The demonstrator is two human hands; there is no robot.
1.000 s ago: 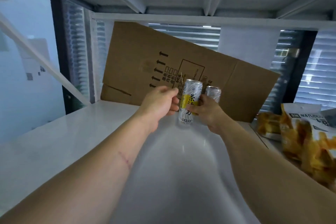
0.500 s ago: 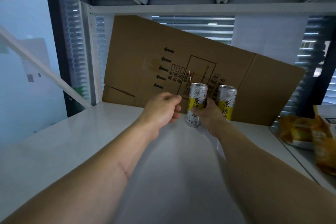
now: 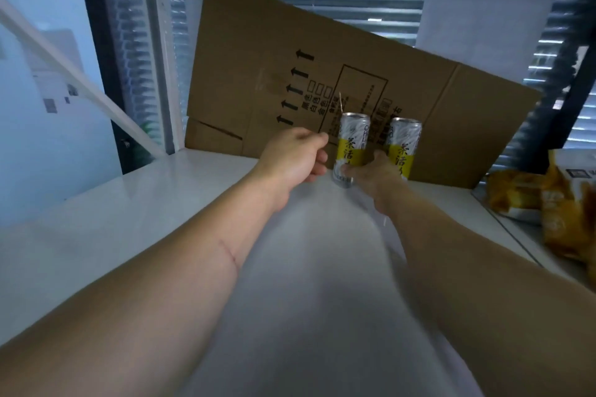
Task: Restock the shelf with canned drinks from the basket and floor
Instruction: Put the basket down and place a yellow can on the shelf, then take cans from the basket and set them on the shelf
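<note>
cans (image 3: 353, 148): silver, yellow band, dark characters
cardboard (image 3: 258, 74): brown, black arrows and print
shelf (image 3: 129, 203): white
snack bags (image 3: 561, 219): orange-yellow, white
blinds (image 3: 348, 6): grey-blue stripes

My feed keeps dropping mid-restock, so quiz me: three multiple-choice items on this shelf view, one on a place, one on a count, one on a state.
1. Where do the cans stand?
A. At the back of the shelf, before the cardboard
B. At the shelf's front edge
C. Among the snack bags

2. How many cans show?
A. One
B. Two
C. Four

3. What is the left hand doing?
A. Gripping a can
B. Loosely curled beside a can, holding nothing
C. Lying flat on the shelf

Key: 1 A, the left can and right can stand upright on the shelf before the tilted cardboard, apart from the snack bags. 2 B, only those two appear. 3 B, the left hand is empty, while the right hand has fingers around the left can's base.
</note>
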